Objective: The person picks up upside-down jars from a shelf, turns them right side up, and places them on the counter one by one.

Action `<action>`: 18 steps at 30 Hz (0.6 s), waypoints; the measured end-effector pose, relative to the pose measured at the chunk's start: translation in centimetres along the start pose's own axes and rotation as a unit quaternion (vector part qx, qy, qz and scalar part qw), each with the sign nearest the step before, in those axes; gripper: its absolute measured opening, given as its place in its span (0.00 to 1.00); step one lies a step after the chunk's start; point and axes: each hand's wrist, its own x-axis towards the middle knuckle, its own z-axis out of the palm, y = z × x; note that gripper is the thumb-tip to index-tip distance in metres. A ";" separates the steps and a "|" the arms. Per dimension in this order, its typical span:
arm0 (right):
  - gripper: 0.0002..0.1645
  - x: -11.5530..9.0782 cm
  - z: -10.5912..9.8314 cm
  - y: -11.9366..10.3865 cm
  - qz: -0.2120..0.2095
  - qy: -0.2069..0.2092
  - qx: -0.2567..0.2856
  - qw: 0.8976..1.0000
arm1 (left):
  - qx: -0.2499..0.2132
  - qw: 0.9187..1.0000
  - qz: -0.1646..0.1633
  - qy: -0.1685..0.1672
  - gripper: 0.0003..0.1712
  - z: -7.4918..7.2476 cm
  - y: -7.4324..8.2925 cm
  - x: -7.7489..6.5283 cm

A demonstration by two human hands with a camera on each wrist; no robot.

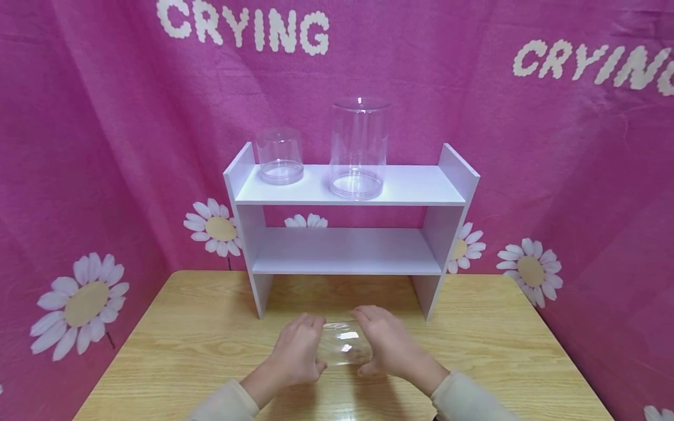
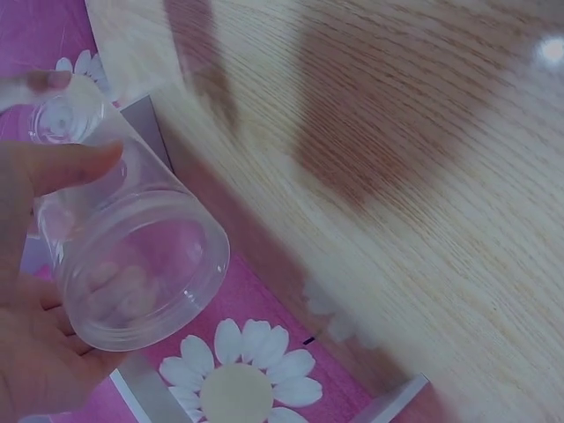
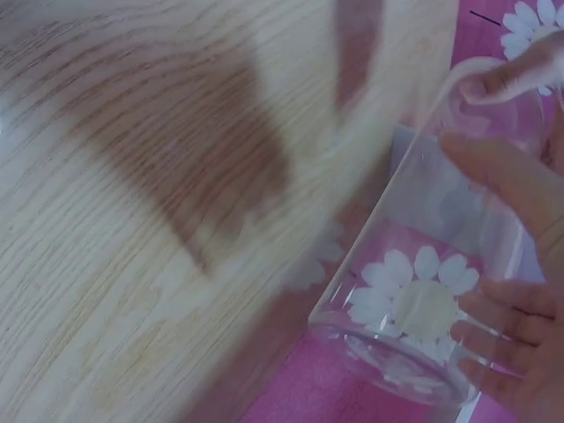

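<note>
A clear plastic jar [image 1: 344, 344] lies on its side in the air above the table, held between both hands. My left hand [image 1: 298, 349] grips its left end, which has a thick ringed rim in the left wrist view, with the thumb on one side and fingers on the other. At the opposite end, my right hand [image 1: 388, 344] grips the jar wall [image 3: 441, 211] between thumb and fingers. Nothing shows inside the jar.
Behind the hands stands a white two-tier shelf [image 1: 347, 250]. Its top board bears a short clear jar [image 1: 281, 171] and a taller clear jar [image 1: 358, 184]. A wooden table [image 1: 174, 339] lies underneath, with a pink flowered curtain [image 1: 131, 146] around it.
</note>
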 end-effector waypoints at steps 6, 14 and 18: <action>0.54 0.3 0.7 -0.7 -0.001 0.007 -0.073 0.997 | 0.057 0.998 0.017 0.021 0.41 0.2 0.2 -0.2; 0.45 -0.1 1.6 -0.9 -0.006 0.041 -0.070 0.997 | 0.093 0.993 0.039 0.055 0.42 0.8 0.5 -0.4; 0.45 -0.3 1.8 -0.6 -0.009 0.063 -0.058 0.996 | 0.087 0.994 0.040 0.058 0.42 1.0 0.5 -0.5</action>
